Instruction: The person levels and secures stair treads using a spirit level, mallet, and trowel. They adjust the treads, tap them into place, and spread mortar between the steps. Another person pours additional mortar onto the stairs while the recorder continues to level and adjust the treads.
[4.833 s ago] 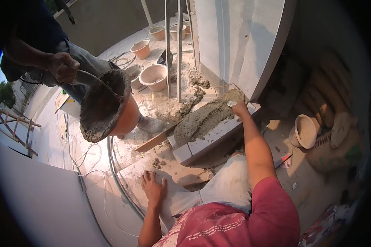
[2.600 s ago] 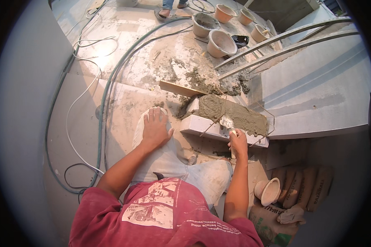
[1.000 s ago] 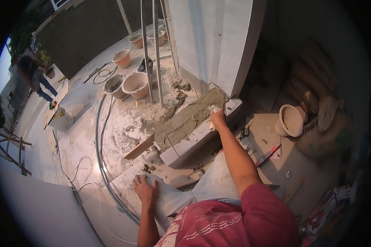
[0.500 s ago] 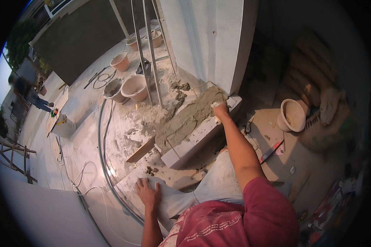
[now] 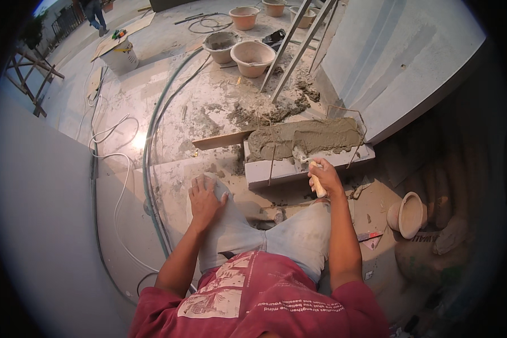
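A person in a red printed shirt and pale, dusty trousers crouches on a building site, spreading wet grey mortar [image 5: 304, 138] along the top of a long white block [image 5: 307, 168]. The right hand [image 5: 324, 177] is closed around the pale wooden handle of a trowel [image 5: 315, 183], fingers wrapped tight; the blade runs forward from the fingertips onto the near edge of the mortar bed, just beyond the knuckles. The left hand [image 5: 204, 198] lies flat, fingers spread, on the left knee, holding nothing and bracing the body.

The work appears to be at the spreading and levelling stage: the mortar covers most of the block's top but looks rough and uneven, thicker toward the far side from the fingers. The next move likely calls for a steady draw of the blade along the bed, keeping the mix from spilling over the near edge below the right fingertips.

A brown wooden plank [image 5: 222, 139] lies ahead of the left fingers, touching the block's end. Thin bent wire rods [image 5: 355, 147] rise beside the mortar. Well beyond both hands stand terracotta-coloured mixing bowls [image 5: 252, 56]; another such bowl [image 5: 407, 214] lies tilted to the right of the right wrist. A grey hose [image 5: 152, 141] curves across the floor left of the left hand.
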`<move>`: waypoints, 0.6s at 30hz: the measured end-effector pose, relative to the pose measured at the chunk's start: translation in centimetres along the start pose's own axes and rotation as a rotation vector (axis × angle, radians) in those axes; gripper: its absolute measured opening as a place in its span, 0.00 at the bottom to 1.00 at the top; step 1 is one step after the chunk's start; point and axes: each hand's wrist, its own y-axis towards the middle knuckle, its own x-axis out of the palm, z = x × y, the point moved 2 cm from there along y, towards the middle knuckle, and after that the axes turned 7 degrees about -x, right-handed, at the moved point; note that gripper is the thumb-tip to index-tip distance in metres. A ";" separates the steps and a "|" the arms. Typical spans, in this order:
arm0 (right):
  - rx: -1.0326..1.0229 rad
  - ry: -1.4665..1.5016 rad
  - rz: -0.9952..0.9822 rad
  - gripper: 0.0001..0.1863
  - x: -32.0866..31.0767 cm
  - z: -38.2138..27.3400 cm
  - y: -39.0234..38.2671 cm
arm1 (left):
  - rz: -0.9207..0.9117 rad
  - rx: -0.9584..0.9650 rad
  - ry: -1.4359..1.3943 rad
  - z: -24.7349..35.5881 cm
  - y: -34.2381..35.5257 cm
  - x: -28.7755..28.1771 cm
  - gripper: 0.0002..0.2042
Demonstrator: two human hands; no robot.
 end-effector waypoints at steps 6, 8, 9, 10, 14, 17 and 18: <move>0.081 -0.097 -0.267 0.30 3.8 -2.3 1.7 | -0.017 -0.071 -0.031 1.0 -0.5 -0.8 0.32; 0.103 -0.202 -0.363 0.30 5.0 -3.4 2.2 | -0.005 -0.088 -0.037 0.6 -0.7 -0.7 0.33; 0.054 -0.303 -0.399 0.29 5.1 -3.8 2.5 | -0.012 -0.090 -0.055 0.5 -0.7 -0.7 0.33; 0.003 -0.402 -0.434 0.29 4.6 -4.3 2.9 | -0.019 -0.092 -0.073 0.5 -0.7 -0.6 0.33; -0.128 -0.508 -0.382 0.27 3.4 -5.6 4.2 | 0.003 -0.096 -0.110 0.3 -1.2 -0.6 0.33; -0.111 -0.607 -0.381 0.27 3.2 -5.2 5.9 | 0.001 -0.082 -0.137 1.0 -1.2 -0.8 0.32; -0.102 -0.642 -0.396 0.27 4.0 -5.5 6.1 | 0.007 -0.092 -0.119 0.9 -1.1 -0.8 0.32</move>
